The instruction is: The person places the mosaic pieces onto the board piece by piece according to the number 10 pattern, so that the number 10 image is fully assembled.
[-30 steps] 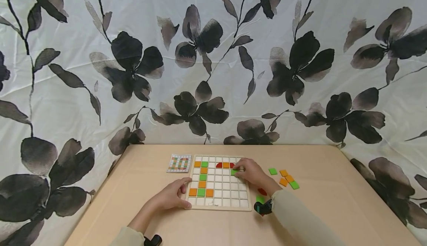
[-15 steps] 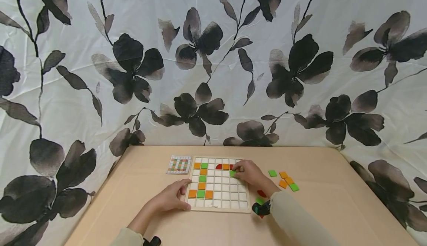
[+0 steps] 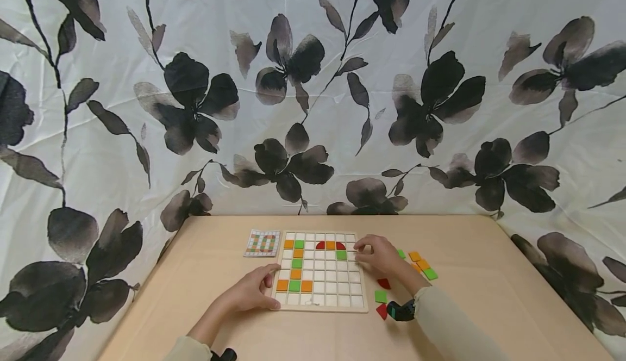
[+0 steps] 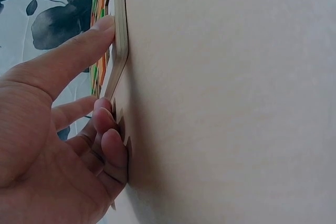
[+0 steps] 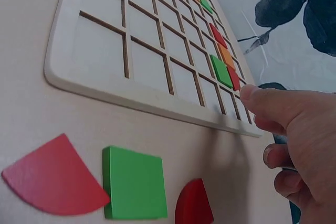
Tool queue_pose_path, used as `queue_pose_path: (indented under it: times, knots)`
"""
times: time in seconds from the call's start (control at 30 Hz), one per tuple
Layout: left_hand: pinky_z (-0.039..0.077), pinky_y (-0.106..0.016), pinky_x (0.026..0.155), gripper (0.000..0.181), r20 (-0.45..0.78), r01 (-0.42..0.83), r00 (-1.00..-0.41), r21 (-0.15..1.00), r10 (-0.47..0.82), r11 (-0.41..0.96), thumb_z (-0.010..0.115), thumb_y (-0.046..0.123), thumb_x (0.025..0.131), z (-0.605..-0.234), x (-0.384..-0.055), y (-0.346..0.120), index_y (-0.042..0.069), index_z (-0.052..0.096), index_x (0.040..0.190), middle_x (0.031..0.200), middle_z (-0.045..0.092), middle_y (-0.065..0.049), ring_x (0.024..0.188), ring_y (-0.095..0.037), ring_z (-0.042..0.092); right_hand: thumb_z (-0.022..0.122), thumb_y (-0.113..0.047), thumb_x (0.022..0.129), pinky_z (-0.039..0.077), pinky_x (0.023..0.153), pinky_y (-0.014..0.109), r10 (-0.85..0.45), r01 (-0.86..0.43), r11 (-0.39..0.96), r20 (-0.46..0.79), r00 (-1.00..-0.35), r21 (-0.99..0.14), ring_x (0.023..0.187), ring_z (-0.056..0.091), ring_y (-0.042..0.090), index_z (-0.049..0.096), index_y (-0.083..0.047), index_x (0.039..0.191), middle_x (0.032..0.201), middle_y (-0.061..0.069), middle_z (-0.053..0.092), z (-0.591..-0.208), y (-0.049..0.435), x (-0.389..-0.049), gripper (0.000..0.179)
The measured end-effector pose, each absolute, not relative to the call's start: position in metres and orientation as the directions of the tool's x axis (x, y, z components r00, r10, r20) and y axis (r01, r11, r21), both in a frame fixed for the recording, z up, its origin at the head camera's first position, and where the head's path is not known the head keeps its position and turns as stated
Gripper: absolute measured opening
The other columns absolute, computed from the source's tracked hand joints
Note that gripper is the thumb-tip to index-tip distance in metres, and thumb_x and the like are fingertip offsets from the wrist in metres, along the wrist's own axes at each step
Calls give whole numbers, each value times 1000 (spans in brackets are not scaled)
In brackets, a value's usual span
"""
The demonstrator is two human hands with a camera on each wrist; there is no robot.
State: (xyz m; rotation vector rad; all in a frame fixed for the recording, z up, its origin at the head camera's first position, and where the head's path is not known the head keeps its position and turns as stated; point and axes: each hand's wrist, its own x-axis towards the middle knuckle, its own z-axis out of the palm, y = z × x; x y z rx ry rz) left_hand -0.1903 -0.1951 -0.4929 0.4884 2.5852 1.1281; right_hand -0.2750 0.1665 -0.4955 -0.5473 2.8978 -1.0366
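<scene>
A pale wooden grid board [image 3: 329, 274] lies on the table, with orange and green square tiles at its left. Along its far side an orange tile [image 3: 330, 245] sits between two red quarter-round pieces, and a green tile [image 3: 341, 255] fills the cell on the near side of the right red one. My left hand [image 3: 251, 289] rests at the board's left edge, thumb and index finger spread apart against it. Just over the right edge hovers my right hand [image 3: 380, 255], its thumb [image 5: 262, 100] and fingers loosely bent with nothing visible between them.
Left of the board's far corner lies a small pattern card [image 3: 262, 243]. To the right are several orange and green tiles [image 3: 423, 263]. Closer in, a green tile [image 5: 135, 182] lies between two red quarter-round pieces [image 5: 55, 179]. A floral cloth [image 3: 313, 94] hangs behind the table.
My right hand has let go of the green tile, which now lies in its cell, and has moved right to the board's edge. The left hand has stayed put.
</scene>
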Motion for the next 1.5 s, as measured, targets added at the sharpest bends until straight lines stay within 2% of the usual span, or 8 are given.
queue_pose_path:
  times: [0.23, 0.43, 0.6, 0.73, 0.87, 1.0, 1.23, 1.5]
  knots:
    - [32, -21, 59, 88, -118, 194, -906, 740, 407, 645, 87, 25, 70, -492, -191, -196, 3, 42, 142, 95, 47, -9, 76, -17, 41, 77, -22, 82, 45, 67, 25, -282, -272, 749, 80, -956, -605, 77, 49, 15, 73, -19, 101, 96, -4, 64, -492, 179, -270, 20]
    - [31, -20, 58, 87, -112, 202, -902, 743, 416, 638, 87, 26, 70, -492, -191, -195, 2, 42, 141, 95, 47, -10, 75, -17, 40, 77, -20, 82, 45, 66, 25, -272, -282, 753, 109, -956, -594, 76, 49, 15, 73, -16, 100, 99, -1, 65, -493, 194, -266, 19]
    - [33, -21, 59, 87, -111, 206, -903, 735, 415, 646, 87, 28, 70, -496, -191, -195, 3, 43, 140, 94, 48, -8, 75, -15, 41, 77, -17, 81, 47, 70, 28, -256, -271, 759, 111, -960, -592, 81, 53, 17, 73, -13, 100, 98, 2, 66, -493, 208, -264, 20]
    - [33, -21, 59, 87, -107, 210, -904, 733, 414, 647, 87, 29, 70, -497, -191, -195, 3, 43, 141, 94, 48, -8, 74, -14, 41, 78, -19, 81, 52, 83, 36, -229, -239, 765, 93, -969, -598, 92, 57, 19, 72, -14, 102, 102, 1, 66, -495, 218, -265, 22]
    - [33, -21, 58, 88, -109, 209, -903, 736, 416, 644, 87, 29, 70, -498, -192, -194, 3, 43, 141, 94, 48, -8, 73, -14, 41, 78, -19, 81, 50, 94, 45, -202, -221, 769, 101, -974, -599, 103, 59, 23, 72, -15, 102, 106, 1, 65, -499, 228, -264, 22]
    - [33, -21, 58, 88, -111, 208, -902, 735, 417, 646, 87, 28, 69, -497, -193, -194, 3, 42, 141, 94, 48, -8, 73, -14, 41, 78, -17, 80, 49, 96, 46, -197, -223, 780, 109, -974, -585, 106, 59, 26, 72, -14, 102, 109, 4, 64, -503, 237, -262, 23]
    - [33, -20, 58, 87, -112, 209, -902, 732, 417, 649, 87, 29, 70, -496, -192, -195, 4, 43, 141, 95, 47, -7, 73, -13, 40, 78, -13, 80, 45, 99, 52, -189, -213, 797, 101, -977, -565, 113, 56, 32, 69, -12, 113, 118, 9, 61, -504, 248, -260, 33]
    - [32, -20, 58, 86, -107, 211, -903, 734, 417, 646, 87, 28, 70, -496, -190, -197, 4, 43, 140, 95, 47, -9, 73, -14, 40, 75, -9, 81, 46, 98, 52, -205, -211, 802, 75, -976, -559, 113, 55, 33, 68, -10, 116, 122, 13, 59, -505, 254, -261, 36]
